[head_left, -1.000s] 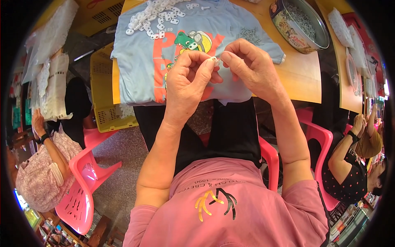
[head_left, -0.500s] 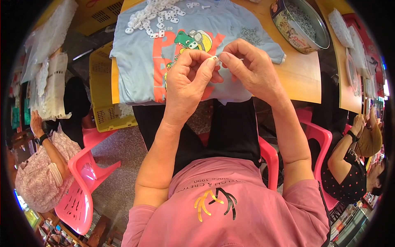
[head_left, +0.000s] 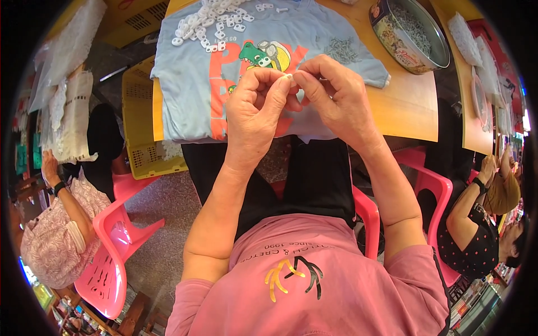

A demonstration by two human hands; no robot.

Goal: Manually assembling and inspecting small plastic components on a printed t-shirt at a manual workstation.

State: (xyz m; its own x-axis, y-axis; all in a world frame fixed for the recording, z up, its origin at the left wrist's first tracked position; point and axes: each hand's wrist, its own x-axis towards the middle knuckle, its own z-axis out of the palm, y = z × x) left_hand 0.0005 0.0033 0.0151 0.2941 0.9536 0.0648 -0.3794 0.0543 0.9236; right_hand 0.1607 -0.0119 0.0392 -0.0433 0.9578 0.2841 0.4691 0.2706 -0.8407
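Both hands, left hand (head_left: 259, 106) and right hand (head_left: 336, 101), were pinched together on 1 small white plastic piece (head_left: 289, 77) above the blue shirt (head_left: 190, 84) on the counter (head_left: 409, 106). It looked light, stiff and slippery; fingertip edges seemed best. More white pieces (head_left: 213, 22) lay at 11 o'clock.

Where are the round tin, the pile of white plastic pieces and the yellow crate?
Tin (head_left: 392, 35): head view, on its printed side wall.
White pieces (head_left: 208, 21): head view, middle of the pile.
Yellow crate (head_left: 137, 106): head view, on its gridded wall.

White clips (head_left: 216, 19) lie on the shirt (head_left: 185, 84), tin (head_left: 412, 33) to its right.
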